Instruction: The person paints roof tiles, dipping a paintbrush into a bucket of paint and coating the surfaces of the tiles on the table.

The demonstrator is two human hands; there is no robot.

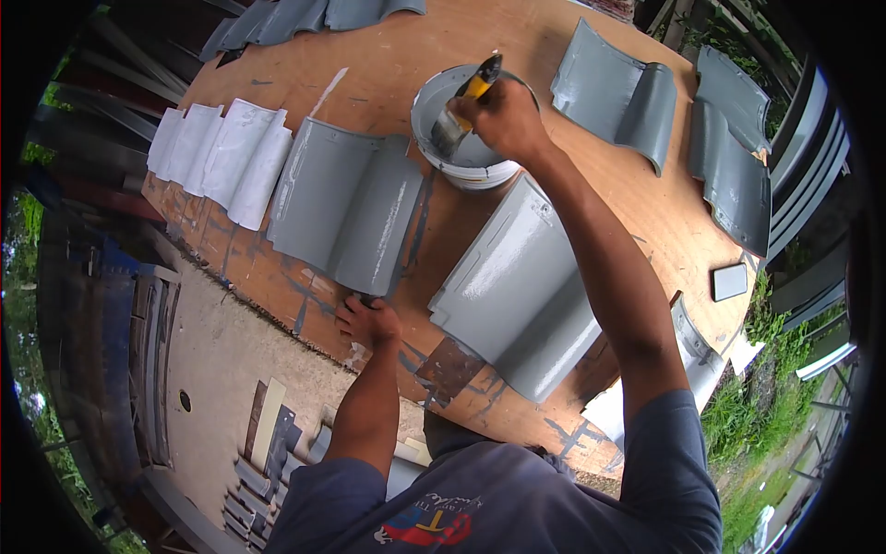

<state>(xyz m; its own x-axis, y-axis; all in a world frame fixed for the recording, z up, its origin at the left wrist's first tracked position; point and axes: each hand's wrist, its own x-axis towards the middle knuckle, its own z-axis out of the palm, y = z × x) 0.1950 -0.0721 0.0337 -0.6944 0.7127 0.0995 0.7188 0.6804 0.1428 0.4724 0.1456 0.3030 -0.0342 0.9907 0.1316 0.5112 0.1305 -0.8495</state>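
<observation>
My right hand (506, 120) grips a paintbrush (478, 85) with a yellow and black handle. Its bristles point down into a white bucket (475, 177) of grey paint. At the lower end of a grey roof tile (325, 189), my left hand (369, 321) rests on the wooden board with fingers bent and apart. It is against or very near the tile's edge; exact contact is hard to make out. Another grey roof tile (517, 286), with wet-looking shine, lies below the bucket, partly behind my right forearm.
White tiles (226, 152) overlap at the left. More grey tiles lie at the top left, at the upper right (614, 92) and along the right edge (729, 166). A phone-like rectangle (729, 283) sits near the right edge. Paint streaks mark the plywood tabletop (369, 69).
</observation>
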